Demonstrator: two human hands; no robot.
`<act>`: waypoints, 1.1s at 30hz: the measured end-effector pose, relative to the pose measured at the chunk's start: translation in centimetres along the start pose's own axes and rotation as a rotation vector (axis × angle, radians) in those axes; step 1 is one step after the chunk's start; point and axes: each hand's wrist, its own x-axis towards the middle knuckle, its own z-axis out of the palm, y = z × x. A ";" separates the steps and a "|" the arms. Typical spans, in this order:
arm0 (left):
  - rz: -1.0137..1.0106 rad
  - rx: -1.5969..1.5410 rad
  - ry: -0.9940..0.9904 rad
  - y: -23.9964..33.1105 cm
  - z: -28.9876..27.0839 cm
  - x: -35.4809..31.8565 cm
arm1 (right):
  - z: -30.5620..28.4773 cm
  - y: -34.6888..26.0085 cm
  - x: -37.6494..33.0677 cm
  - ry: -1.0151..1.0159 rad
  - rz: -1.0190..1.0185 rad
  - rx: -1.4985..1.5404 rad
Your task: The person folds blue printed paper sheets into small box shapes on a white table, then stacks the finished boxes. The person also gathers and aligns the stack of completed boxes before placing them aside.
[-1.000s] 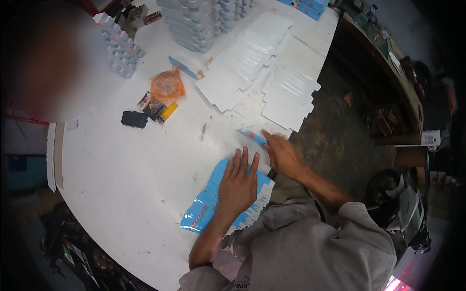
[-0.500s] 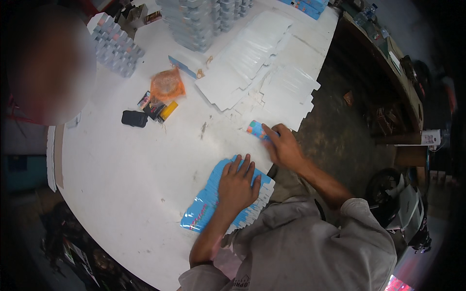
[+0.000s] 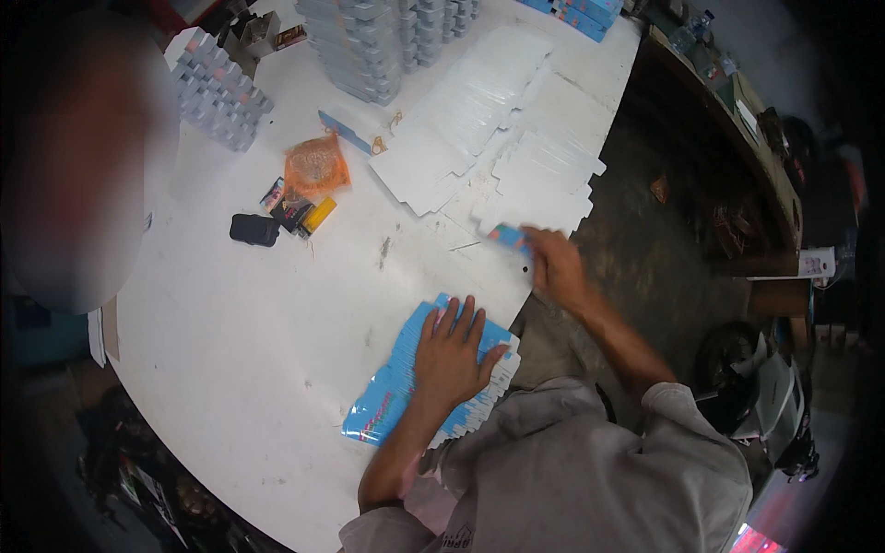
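Observation:
My left hand (image 3: 449, 358) lies flat, fingers spread, on a fanned stack of blue flat cartons (image 3: 371, 412) at the table's near edge. The cartons overlap in a slanting row, with pale flaps along their right side. To the upper right, my right hand (image 3: 554, 264) grips a small blue object with an orange and green pattern (image 3: 505, 236), possibly tube-shaped; its exact kind I cannot make out. It is close to the tabletop by the right edge. Just beyond it lie overlapping white flat cartons (image 3: 541, 177).
Tall stacks of grey-white folded cartons (image 3: 355, 51) stand at the back, another stack (image 3: 217, 88) at the far left. An orange packet (image 3: 316, 166), a yellow lighter (image 3: 319, 215) and a black case (image 3: 254, 229) lie mid-table. A person (image 3: 88, 166) is at the left.
My right hand has moved slightly right and away from me with the small blue object. My left hand stays on the blue cartons. The person at the left has leaned nearer.

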 end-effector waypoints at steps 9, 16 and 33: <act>0.039 0.272 0.072 1.6 -1.0 0.5 | -0.7 -8.9 -2.0 -0.386 0.140 0.364; 0.033 0.094 0.031 0.3 0.0 0.4 | -1.8 -2.6 1.0 -0.028 0.074 -0.189; 0.096 0.147 -0.047 -0.4 0.7 -0.3 | -3.2 -5.4 -2.1 -0.835 0.341 0.380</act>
